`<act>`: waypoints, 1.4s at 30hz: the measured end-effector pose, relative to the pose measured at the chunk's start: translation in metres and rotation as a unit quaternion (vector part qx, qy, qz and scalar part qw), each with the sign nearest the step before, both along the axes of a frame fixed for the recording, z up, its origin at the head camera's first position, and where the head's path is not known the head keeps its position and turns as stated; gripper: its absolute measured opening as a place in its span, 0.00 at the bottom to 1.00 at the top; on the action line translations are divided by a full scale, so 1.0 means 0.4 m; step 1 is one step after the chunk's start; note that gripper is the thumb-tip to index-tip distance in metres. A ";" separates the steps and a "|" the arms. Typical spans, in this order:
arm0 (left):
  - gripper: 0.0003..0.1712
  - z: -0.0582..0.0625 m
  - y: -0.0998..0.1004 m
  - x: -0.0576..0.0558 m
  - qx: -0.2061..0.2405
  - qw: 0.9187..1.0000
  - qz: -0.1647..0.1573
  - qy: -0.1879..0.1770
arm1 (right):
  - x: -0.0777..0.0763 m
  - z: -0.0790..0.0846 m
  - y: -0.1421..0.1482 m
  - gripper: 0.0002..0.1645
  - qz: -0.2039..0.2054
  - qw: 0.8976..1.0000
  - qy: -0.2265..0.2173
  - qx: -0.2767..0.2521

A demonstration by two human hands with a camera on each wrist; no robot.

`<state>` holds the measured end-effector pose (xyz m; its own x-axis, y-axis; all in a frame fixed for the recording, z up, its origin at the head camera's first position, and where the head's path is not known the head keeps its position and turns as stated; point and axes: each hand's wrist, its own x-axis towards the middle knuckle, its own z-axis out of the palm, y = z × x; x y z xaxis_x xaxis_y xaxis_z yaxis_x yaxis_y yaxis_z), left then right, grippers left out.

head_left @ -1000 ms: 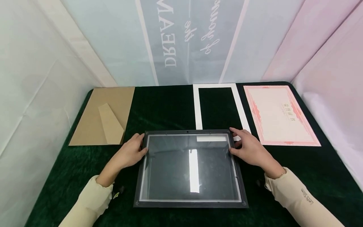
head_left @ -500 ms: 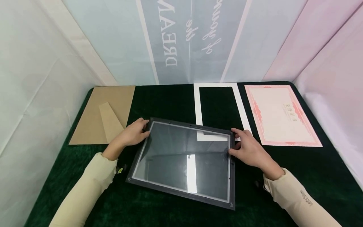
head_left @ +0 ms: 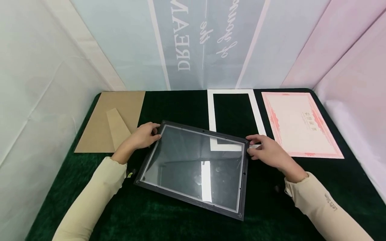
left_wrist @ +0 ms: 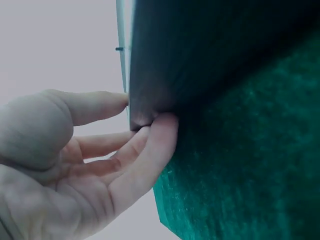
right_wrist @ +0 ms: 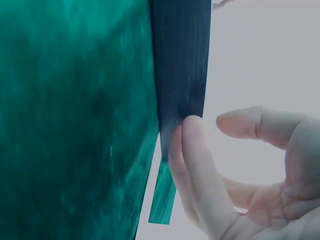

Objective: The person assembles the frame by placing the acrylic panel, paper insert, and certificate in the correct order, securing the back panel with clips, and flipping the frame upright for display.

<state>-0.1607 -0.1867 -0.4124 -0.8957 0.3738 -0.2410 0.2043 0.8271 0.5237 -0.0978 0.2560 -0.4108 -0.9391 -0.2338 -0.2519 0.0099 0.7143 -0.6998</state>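
A black picture frame (head_left: 188, 199) with a clear, shiny pane (head_left: 178, 157) lies at an angle on the dark green cloth in the head view. My left hand (head_left: 144, 135) grips its far left corner; in the left wrist view the thumb (left_wrist: 102, 105) touches one edge and the fingers curl round the frame's side. Beside the far right corner is my right hand (head_left: 268, 150). Its fingertips (right_wrist: 194, 127) touch the outer side of the frame, while its thumb (right_wrist: 245, 122) stands apart from it.
A brown backing board (head_left: 90, 130) with a stand flap (head_left: 116, 125) lies at the left, partly behind my left hand. A white mat border (head_left: 212, 113) reaches under the frame's far right part. Right of it lies a pink-bordered certificate (head_left: 297, 124). A printed curtain (head_left: 135, 50) hangs behind.
The picture frame has turned clockwise, its left end moving away from me. My left hand has moved forward with it. The right thumb has come off the frame.
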 end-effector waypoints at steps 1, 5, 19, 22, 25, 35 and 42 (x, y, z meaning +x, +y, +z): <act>0.30 0.000 -0.001 0.006 0.008 1.000 0.006 -0.008 | -0.008 0.000 0.010 0.29 -0.007 1.000 -0.003 -0.005; 0.28 -0.002 -0.015 0.042 0.024 0.998 0.023 -0.053 | -0.049 -0.002 0.051 0.28 -0.030 0.997 0.045 0.055; 0.25 0.013 -0.027 0.118 0.010 0.997 0.024 -0.071 | -0.146 -0.020 0.077 0.47 -0.062 0.976 0.028 0.206; 0.25 0.012 -0.026 0.119 0.006 0.997 0.028 -0.067 | -0.156 -0.024 0.085 0.49 -0.069 0.981 0.014 0.182; 0.25 0.010 -0.022 0.118 0.005 0.998 0.024 -0.061 | -0.160 -0.029 0.105 0.46 -0.080 0.986 -0.012 0.144; 0.23 0.009 -0.005 0.090 -0.031 0.999 0.024 -0.006 | -0.153 -0.050 0.149 0.28 -0.117 0.993 -0.027 -0.003; 0.19 -0.006 0.006 0.055 -0.022 0.997 0.033 0.067 | -0.152 -0.050 0.188 0.25 -0.134 0.987 0.011 -0.085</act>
